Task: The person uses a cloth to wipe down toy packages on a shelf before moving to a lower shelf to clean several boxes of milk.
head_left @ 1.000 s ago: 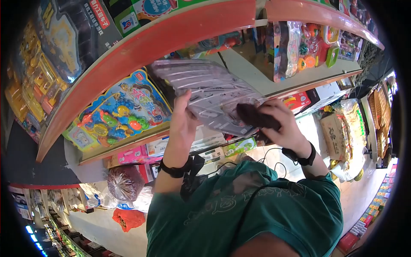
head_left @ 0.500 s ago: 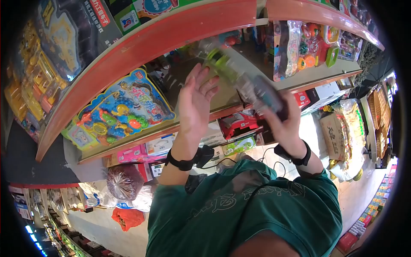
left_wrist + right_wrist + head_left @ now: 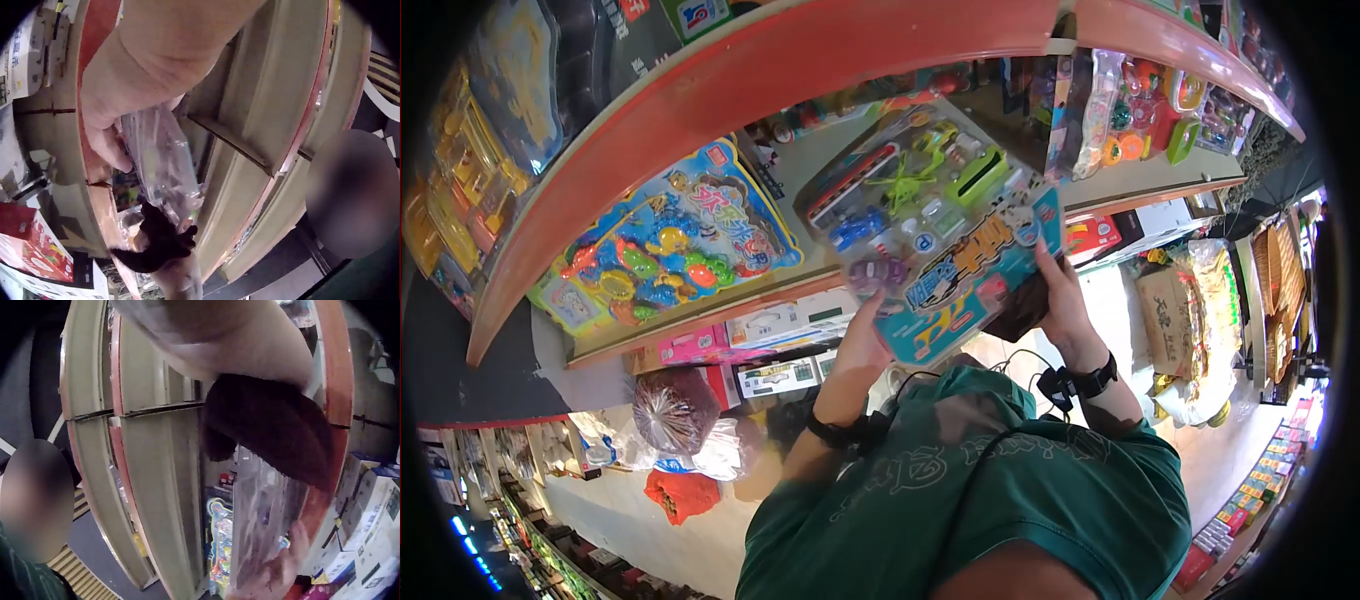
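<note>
A toy blister pack (image 3: pixel 935 225) with small vehicles under clear plastic on a colourful card faces me, held up in front of the shelves. My left hand (image 3: pixel 868 325) grips its lower left edge from below. My right hand (image 3: pixel 1060 290) holds the lower right edge, with a dark brown cloth (image 3: pixel 1018 308) bunched in the same hand. In the left wrist view the thumb (image 3: pixel 109 147) presses on the clear pack (image 3: pixel 162 162), with the cloth (image 3: pixel 156 240) beyond it. The right wrist view shows the cloth (image 3: pixel 269 425) under my right hand and the pack (image 3: pixel 262 512) edge-on.
Curved red-edged shelves (image 3: pixel 730 90) rise in front of me. A blue fishing-toy pack (image 3: pixel 665 250) leans at the left, more blister toys (image 3: pixel 1130 110) stand at the upper right. Boxes (image 3: pixel 790 320) fill the lower shelf. Bags (image 3: pixel 670 410) and a wrapped carton (image 3: pixel 1180 310) sit on the floor.
The pack has turned over from its plain back to its printed front. My left hand let go, opened beside it, and now grips its lower edge.
</note>
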### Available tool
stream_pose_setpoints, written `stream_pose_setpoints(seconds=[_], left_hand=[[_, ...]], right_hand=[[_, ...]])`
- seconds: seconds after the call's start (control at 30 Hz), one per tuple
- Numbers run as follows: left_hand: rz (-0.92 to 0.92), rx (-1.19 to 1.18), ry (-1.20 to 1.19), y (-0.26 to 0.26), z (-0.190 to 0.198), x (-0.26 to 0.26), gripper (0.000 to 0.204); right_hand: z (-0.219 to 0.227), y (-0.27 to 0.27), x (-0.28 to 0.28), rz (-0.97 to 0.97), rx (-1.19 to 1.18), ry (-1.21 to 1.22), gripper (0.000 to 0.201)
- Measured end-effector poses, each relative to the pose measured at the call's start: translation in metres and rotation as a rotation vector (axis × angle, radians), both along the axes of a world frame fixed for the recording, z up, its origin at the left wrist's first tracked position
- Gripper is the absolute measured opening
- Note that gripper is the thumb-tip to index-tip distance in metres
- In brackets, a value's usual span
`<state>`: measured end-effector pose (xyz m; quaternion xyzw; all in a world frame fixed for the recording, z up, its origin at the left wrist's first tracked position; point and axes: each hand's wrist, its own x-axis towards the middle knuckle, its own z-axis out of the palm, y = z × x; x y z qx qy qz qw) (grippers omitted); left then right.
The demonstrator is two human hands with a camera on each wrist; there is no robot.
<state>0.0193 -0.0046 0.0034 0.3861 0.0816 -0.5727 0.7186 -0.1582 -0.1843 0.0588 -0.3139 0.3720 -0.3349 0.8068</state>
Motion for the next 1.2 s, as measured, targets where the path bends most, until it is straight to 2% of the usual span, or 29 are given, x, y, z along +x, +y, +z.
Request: stream_pose_setpoints(seconds=[0.07,0.1,0.2,0.23,0.37,0.43,0.5,0.53,0.6,0.67,0.7,0.73,0.8,0.93,1.0,1.03,1.13,1.2], left_hand=[[0.009,0.115,-0.05,0.006,-0.015,0.001,0.039],[0.08,0.08,-0.08,0.007,-0.026,0.003,0.037],[0.097,-0.009,-0.19,0.009,-0.035,0.007,0.036],[0.08,-0.025,-0.169,0.009,-0.031,0.008,0.036],[0.096,-0.05,-0.125,0.007,-0.044,0.008,0.036],[0.089,-0.052,-0.134,0.004,-0.04,0.008,0.033],[0.065,-0.045,-0.185,0.004,-0.052,0.016,0.036],[0.053,-0.043,-0.212,0.004,-0.058,0.021,0.038],[0.024,-0.029,-0.225,0.005,-0.066,0.031,0.038],[0.023,-0.038,-0.216,0.005,-0.066,0.032,0.038],[0.039,-0.058,-0.203,0.003,-0.062,0.031,0.038],[0.054,-0.077,-0.189,0.001,-0.059,0.03,0.039],[0.112,-0.11,-0.131,-0.002,-0.057,0.028,0.041],[0.208,-0.215,-0.095,-0.002,-0.049,0.031,0.046],[0.155,-0.294,-0.091,-0.003,-0.049,0.036,0.046],[0.129,-0.336,-0.089,-0.005,-0.049,0.04,0.047],[0.12,-0.372,-0.038,-0.013,-0.055,0.041,0.045],[0.127,-0.332,-0.063,-0.012,-0.053,0.038,0.044]], right_hand=[[-0.039,-0.009,-0.01,0.092,-0.005,0.036,0.03],[-0.035,-0.013,-0.019,0.238,-0.004,0.104,0.035],[-0.02,-0.019,-0.031,0.432,-0.029,0.309,0.038],[-0.03,-0.025,-0.036,0.441,-0.045,0.288,0.045],[-0.047,-0.039,-0.055,0.22,-0.092,0.19,0.046],[-0.041,-0.049,-0.061,0.168,-0.155,0.255,0.036],[-0.029,-0.061,-0.062,0.147,-0.272,0.326,0.029],[-0.028,-0.065,-0.055,0.038,-0.363,0.28,0.029],[-0.011,-0.066,-0.042,-0.035,-0.424,0.333,0.029],[-0.008,-0.069,-0.029,0.069,-0.551,0.373,0.028],[0.001,-0.065,-0.019,0.203,-0.489,0.346,0.028],[-0.008,-0.07,-0.012,0.262,-0.636,0.485,0.028],[-0.021,-0.075,0.011,0.263,-1.386,0.655,0.026],[-0.014,-0.07,0.05,0.4,-1.538,0.846,0.021],[-0.034,-0.071,0.065,0.5,-1.628,0.965,0.019],[-0.042,-0.066,0.069,0.558,-1.771,1.006,0.017],[-0.049,-0.06,0.073,0.512,-1.836,1.072,0.017],[-0.043,-0.063,0.074,0.604,-1.796,1.017,0.018]])
